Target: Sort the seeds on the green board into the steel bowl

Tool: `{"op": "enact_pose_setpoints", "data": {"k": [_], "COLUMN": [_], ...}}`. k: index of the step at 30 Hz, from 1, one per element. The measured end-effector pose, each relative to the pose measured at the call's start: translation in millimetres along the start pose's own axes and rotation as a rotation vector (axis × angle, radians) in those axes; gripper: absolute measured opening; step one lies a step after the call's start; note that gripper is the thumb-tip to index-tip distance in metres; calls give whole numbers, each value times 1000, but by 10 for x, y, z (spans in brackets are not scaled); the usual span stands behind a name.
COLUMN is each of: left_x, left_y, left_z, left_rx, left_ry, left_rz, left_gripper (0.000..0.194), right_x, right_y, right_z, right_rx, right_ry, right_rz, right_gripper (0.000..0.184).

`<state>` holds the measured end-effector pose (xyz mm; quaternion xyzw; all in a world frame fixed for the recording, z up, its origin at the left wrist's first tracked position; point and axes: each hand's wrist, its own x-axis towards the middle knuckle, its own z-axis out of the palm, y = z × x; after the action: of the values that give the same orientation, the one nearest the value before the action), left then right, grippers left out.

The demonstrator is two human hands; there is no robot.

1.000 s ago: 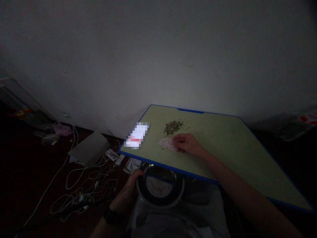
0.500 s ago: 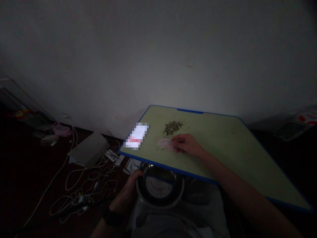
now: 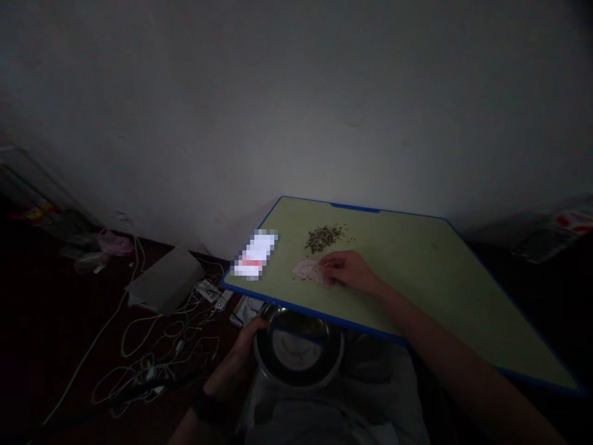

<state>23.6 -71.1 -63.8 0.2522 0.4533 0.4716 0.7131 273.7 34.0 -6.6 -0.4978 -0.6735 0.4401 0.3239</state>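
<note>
My right hand rests low over the table, its fingers closed on the right side of a pale pink protractor. The protractor is flat and half-round, and my fingers cover part of it. Just beyond it, a loose pile of small dark seeds is spread on the tabletop, with a few stray ones near the protractor. Below the table's front edge, my left hand grips the left rim of a shiny metal bowl on my lap. The table edge hides the far part of the bowl.
The pale green table has a blue rim and stands close to a grey wall. A lit phone, blurred out, lies at its left corner. On the floor at left are a grey box, tangled white cables and a pink bag.
Almost nothing differs. The protractor and my right fingers have shifted very slightly to the left; my left hand and the bowl keep their place.
</note>
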Motion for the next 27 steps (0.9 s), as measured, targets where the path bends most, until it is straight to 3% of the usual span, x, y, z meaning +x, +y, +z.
{"op": "enact_pose_setpoints", "data": {"k": [8, 14, 18, 27], "left_x": [20, -77, -68, -78], "left_y": [14, 72, 88, 105], "left_z": [19, 101, 141, 136], "left_rx": [17, 13, -19, 1], "left_ry": [57, 14, 59, 66], "left_rz": [-20, 15, -95, -51], "left_gripper": [12, 7, 17, 11], "right_x": [-7, 6, 6, -31], "right_y": [-20, 22, 15, -49], "right_z": [-5, 16, 16, 36], "right_rx": [-45, -27, -32, -45], "right_ry": [-10, -11, -22, -89], "right_rz": [3, -1, -2, 16], "right_gripper": [24, 24, 25, 22]}}
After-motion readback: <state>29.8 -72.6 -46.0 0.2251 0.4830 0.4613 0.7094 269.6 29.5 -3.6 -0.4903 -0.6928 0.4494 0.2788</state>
